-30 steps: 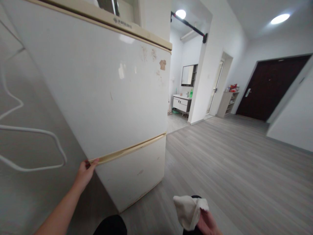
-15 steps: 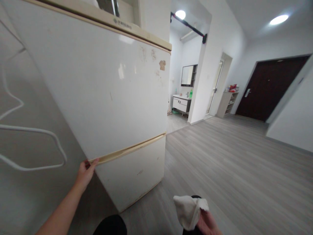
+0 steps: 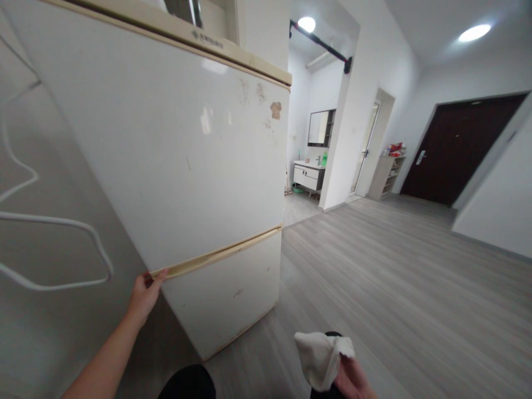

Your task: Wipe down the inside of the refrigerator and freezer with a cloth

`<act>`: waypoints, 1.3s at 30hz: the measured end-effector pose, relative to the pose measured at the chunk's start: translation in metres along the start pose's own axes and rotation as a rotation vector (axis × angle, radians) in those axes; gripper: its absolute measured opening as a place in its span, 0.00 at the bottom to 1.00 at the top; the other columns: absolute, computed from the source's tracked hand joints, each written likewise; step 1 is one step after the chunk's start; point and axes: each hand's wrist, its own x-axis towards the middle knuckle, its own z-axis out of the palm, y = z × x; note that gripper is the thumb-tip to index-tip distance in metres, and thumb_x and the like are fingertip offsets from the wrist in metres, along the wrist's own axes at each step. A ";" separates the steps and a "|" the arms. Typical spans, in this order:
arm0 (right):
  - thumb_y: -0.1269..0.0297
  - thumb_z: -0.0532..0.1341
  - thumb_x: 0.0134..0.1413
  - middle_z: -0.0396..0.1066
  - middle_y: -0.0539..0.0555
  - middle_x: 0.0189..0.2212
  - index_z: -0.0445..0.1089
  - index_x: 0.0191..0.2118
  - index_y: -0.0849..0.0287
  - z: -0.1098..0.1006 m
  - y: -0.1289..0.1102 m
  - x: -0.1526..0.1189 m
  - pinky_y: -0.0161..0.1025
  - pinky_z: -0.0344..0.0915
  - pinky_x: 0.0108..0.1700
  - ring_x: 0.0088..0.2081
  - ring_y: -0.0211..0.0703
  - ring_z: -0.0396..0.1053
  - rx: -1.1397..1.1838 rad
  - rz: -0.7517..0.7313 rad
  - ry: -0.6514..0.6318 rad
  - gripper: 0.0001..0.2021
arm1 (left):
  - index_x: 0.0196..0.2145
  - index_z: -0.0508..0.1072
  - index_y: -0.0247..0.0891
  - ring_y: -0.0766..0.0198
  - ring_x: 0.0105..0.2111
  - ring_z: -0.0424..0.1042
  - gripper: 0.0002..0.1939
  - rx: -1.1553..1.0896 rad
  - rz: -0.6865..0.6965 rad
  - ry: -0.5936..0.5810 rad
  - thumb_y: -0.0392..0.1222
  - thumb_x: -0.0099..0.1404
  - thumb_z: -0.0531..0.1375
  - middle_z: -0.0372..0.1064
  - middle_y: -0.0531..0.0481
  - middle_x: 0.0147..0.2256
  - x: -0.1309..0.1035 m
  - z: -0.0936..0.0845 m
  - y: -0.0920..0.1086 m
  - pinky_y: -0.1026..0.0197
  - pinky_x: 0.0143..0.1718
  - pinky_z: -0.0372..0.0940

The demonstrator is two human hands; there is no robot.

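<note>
At eight o'clock, the left grip is pinching the cream trim, risking slipping off its narrow end; at five o'clock, the right grip is clutching cloth.

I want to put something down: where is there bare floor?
Widest: the grey floor between the fridge, the dark door and the right hand with its cloth. Crowded: the fridge's left edge, where the left hand holds the beige strip and a white cord loops nearby.
</note>
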 end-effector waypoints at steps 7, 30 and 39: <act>0.64 0.72 0.45 0.81 0.54 0.40 0.80 0.37 0.59 0.014 -0.001 0.000 0.36 0.72 0.50 0.42 0.43 0.79 -0.002 0.004 0.149 0.10 | 0.41 0.65 0.41 0.52 0.40 0.73 0.34 -0.006 0.002 -0.006 0.62 0.40 0.66 0.70 0.46 0.40 -0.001 0.001 0.000 0.57 0.29 0.70; 0.63 0.71 0.48 0.80 0.55 0.43 0.80 0.40 0.59 0.013 -0.001 -0.001 0.35 0.71 0.54 0.46 0.42 0.78 -0.030 -0.001 0.163 0.11 | 0.43 0.65 0.41 0.50 0.40 0.73 0.37 0.002 0.001 -0.018 0.64 0.39 0.68 0.69 0.46 0.38 -0.001 -0.001 -0.001 0.57 0.28 0.69; 0.59 0.73 0.43 0.81 0.55 0.42 0.80 0.39 0.58 0.006 0.001 0.003 0.42 0.70 0.57 0.45 0.48 0.79 -0.071 -0.011 0.198 0.15 | 0.38 0.66 0.40 0.53 0.36 0.72 0.33 -0.031 0.009 0.016 0.61 0.38 0.68 0.69 0.48 0.35 -0.006 0.000 0.012 0.53 0.35 0.70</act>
